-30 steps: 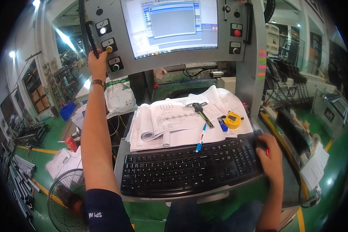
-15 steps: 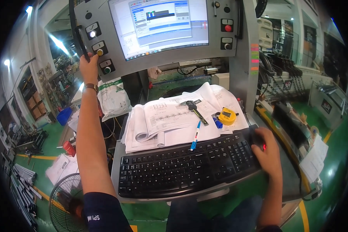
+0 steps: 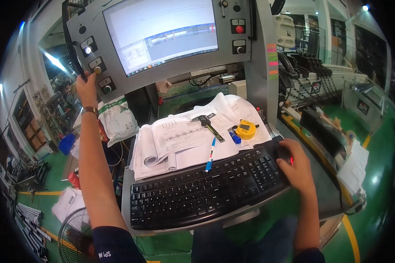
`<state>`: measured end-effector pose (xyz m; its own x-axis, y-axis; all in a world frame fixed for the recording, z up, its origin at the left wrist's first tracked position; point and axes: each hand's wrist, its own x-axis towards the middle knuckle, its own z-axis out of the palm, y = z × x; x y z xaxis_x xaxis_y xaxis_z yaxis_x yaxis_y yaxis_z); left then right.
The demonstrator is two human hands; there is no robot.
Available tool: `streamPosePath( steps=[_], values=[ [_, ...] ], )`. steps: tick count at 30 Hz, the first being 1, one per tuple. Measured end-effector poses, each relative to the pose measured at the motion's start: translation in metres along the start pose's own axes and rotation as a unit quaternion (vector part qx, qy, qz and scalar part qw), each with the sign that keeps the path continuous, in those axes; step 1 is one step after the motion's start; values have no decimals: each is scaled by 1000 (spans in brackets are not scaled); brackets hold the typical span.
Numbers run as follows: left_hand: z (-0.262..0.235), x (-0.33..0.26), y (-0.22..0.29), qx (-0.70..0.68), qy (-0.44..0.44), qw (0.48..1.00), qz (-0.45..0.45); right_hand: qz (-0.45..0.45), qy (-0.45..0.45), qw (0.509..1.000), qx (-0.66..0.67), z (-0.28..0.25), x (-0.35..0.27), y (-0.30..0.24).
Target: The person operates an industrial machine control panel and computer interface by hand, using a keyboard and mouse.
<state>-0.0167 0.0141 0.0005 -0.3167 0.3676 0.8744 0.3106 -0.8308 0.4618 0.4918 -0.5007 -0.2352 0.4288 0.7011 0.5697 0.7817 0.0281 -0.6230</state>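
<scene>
Two grips showed: the left hand (image 3: 87, 89) curled round the black handle (image 3: 77, 60) of the panel (image 3: 171, 72), seemingly for support, the right hand (image 3: 296, 168) closed about the mouse (image 3: 291, 160) beside the keyboard (image 3: 206, 193), papers (image 3: 162, 136) spread behind, presumably for easy reading

Wide fisheye view from the wearer's head, the left of two side-by-side cameras, looking forward and down over the keyboard (image 3: 206, 193), which lies close below. Beyond the keyboard, farther off, stands the screen (image 3: 162, 35). The left hand (image 3: 87, 90) appears beyond its left end, the right hand (image 3: 297, 164) just beside its right end.
</scene>
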Motion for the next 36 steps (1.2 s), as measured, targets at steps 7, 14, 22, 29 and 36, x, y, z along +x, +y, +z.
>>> streamPosePath(
  steps=[7, 14, 22, 29, 36],
  values=[
    [2, -6, 10, -13, -5, 1000, -14, -2, 16, 1000, -8, -1, 0, -2],
    [4, -10, 14, -18, -10, 1000, -16, 7, 4, 1000, -5, -1, -1, -1],
    [4, -11, 20, -6, -1, 1000, -26, 3, 18, 1000, 2, -1, -1, -2],
    [3, -15, 26, -19, -5, 1000, -22, 14, 16, 1000, 5, -1, -1, -4],
    [3, -14, 24, -41, -9, 999, -29, 7, 15, 1000, -2, -1, -1, -3]
  ],
)
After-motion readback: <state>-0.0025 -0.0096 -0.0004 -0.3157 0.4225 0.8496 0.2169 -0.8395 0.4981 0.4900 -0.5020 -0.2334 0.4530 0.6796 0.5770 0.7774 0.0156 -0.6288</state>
